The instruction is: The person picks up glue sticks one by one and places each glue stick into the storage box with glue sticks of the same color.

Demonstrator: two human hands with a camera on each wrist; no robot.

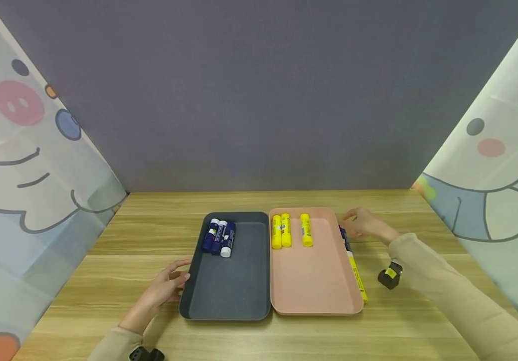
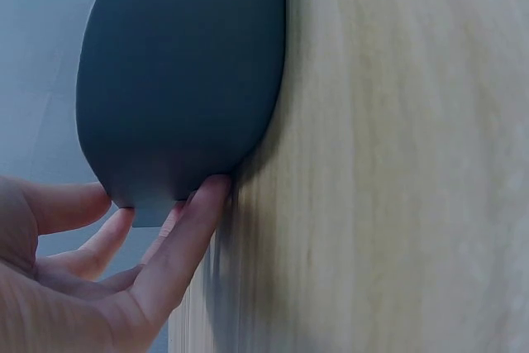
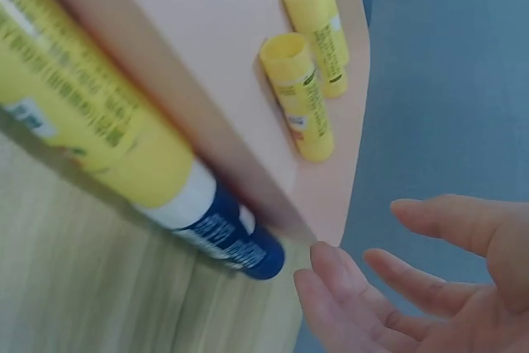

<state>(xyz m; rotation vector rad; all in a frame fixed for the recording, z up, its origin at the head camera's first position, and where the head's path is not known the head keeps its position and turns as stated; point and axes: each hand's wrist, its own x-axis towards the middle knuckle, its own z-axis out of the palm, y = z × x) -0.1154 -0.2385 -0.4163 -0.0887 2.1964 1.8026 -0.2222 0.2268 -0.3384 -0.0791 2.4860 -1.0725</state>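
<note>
My left hand (image 1: 169, 283) rests against the outer left wall of the dark grey tray (image 1: 227, 301), fingertips right at its edge. Three navy glue sticks (image 1: 217, 238) lie side by side at that tray's far left. Beside it stands a pink tray (image 1: 315, 286) with three yellow glue sticks (image 1: 306, 229) near its far end. My right hand (image 1: 361, 223) is by the pink tray's far right corner, fingers relaxed and holding nothing. Along the tray's right outer wall lie a navy glue stick (image 3: 227, 233) and a yellow glue stick (image 3: 107, 126), in line.
Both trays stand on a wooden table (image 1: 151, 225), their long sides together. A grey panel (image 1: 263, 100) rises behind the table. Cartoon-printed curtains (image 1: 480, 165) flank it on the left and right.
</note>
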